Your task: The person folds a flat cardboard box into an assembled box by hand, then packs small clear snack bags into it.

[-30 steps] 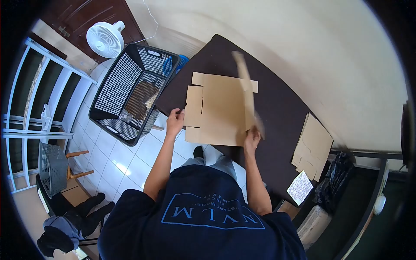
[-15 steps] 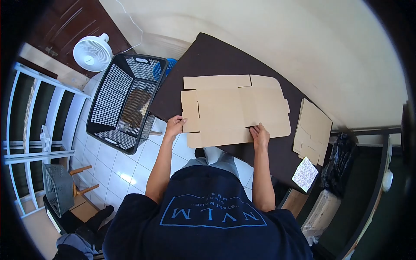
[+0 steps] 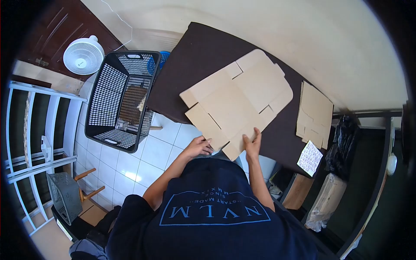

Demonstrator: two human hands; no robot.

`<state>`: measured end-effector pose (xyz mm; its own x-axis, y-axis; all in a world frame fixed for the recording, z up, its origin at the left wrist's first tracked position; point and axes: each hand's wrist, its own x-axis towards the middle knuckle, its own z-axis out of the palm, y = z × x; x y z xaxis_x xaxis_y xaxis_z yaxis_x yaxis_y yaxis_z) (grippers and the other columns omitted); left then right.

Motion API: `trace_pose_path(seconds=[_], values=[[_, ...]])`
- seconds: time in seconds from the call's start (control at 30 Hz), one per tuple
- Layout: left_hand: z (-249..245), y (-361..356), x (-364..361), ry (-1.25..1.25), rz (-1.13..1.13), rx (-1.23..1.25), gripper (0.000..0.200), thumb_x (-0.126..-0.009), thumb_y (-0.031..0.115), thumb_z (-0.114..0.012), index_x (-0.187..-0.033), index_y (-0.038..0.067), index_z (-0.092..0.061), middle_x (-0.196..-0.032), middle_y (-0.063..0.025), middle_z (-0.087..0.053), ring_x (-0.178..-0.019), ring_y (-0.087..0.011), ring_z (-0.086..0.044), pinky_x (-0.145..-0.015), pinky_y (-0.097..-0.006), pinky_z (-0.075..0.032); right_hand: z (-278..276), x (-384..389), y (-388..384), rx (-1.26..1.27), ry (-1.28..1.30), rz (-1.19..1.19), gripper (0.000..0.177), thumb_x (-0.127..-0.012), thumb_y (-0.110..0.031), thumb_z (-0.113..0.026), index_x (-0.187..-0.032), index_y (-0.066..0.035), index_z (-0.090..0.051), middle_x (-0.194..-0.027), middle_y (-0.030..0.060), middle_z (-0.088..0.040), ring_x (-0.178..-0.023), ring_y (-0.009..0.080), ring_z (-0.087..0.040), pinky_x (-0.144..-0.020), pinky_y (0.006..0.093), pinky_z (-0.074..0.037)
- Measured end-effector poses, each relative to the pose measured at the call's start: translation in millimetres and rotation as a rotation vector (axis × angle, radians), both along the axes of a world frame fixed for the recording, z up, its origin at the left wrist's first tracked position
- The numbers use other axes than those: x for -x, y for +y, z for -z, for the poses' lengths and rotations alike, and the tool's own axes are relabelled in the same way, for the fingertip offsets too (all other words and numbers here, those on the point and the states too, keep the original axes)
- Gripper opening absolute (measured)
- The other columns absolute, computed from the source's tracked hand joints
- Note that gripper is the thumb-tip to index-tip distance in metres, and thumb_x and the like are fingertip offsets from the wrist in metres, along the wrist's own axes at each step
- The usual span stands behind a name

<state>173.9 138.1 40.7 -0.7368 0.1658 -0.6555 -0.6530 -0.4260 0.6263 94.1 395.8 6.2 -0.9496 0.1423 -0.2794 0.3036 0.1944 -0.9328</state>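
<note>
A flat, unfolded cardboard sheet with slots and flaps lies slantwise on the dark table, its near corner reaching past the table edge toward my body. My left hand is at the sheet's lower left edge, fingers loosely bent and apart, with nothing plainly gripped. Along the lower right edge of the sheet is my right hand, its thumb and fingers spread and touching the cardboard's margin.
More cut cardboard and a patterned paper lie at the table's right end. Left of the table stands a large black basket, near a white fan. A black plastic bag hangs at the right.
The cardboard sheet has turned counterclockwise from lying level to lying slantwise. My left hand has moved right and nearer my body, and has loosened from the sheet's edge.
</note>
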Motion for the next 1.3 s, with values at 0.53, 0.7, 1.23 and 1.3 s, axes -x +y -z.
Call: trace_pose_path(seconds=[0.53,0.7,1.23,1.3], values=[[-22,57,67,1.078,0.835,1.213,0.086,-0.059,0.018,-0.087,-0.135,0.011,-0.048,-0.136,-0.0134,-0.042,-0.13,-0.0335,-0.035,-0.099,-0.049,-0.031,-19,37,76,-0.281,0.056,-0.01,0.027,-0.086,0.003,-0.058,-0.111,-0.008,-0.063,-0.086,0.0073,-0.061,-0.08,0.0197,-0.062,-0.074,0.0337,-0.053],[-17,56,77,1.104,0.943,1.28,0.076,-0.057,0.018,-0.086,-0.125,0.011,-0.053,-0.122,-0.0125,-0.047,-0.117,-0.0309,-0.042,-0.093,-0.0511,-0.03,-33,-20,77,-0.479,0.166,-0.41,0.037,-0.081,0.008,-0.059,-0.112,-0.009,-0.069,-0.093,0.0087,-0.062,-0.082,0.0196,-0.063,-0.074,0.0303,-0.055],[-43,-11,43,0.661,0.461,1.497,0.032,-0.083,0.023,-0.074,-0.107,0.005,-0.065,-0.109,-0.0161,-0.056,-0.103,-0.0342,-0.053,-0.087,-0.0459,-0.035,-46,-24,35,-0.145,-0.012,0.013,0.02,-0.091,-0.013,-0.065,-0.099,0.004,-0.07,-0.088,0.0123,-0.065,-0.075,0.0177,-0.067,-0.062,0.0287,-0.056],[-33,-20,50,0.553,0.328,1.457,0.043,-0.082,0.023,-0.074,-0.117,0.006,-0.057,-0.114,-0.0177,-0.051,-0.107,-0.0357,-0.05,-0.09,-0.0477,-0.036,-50,-22,26,-0.304,0.1,-0.108,0.022,-0.093,-0.015,-0.062,-0.101,0.003,-0.07,-0.088,0.0142,-0.065,-0.071,0.0229,-0.065,-0.063,0.0325,-0.054]])
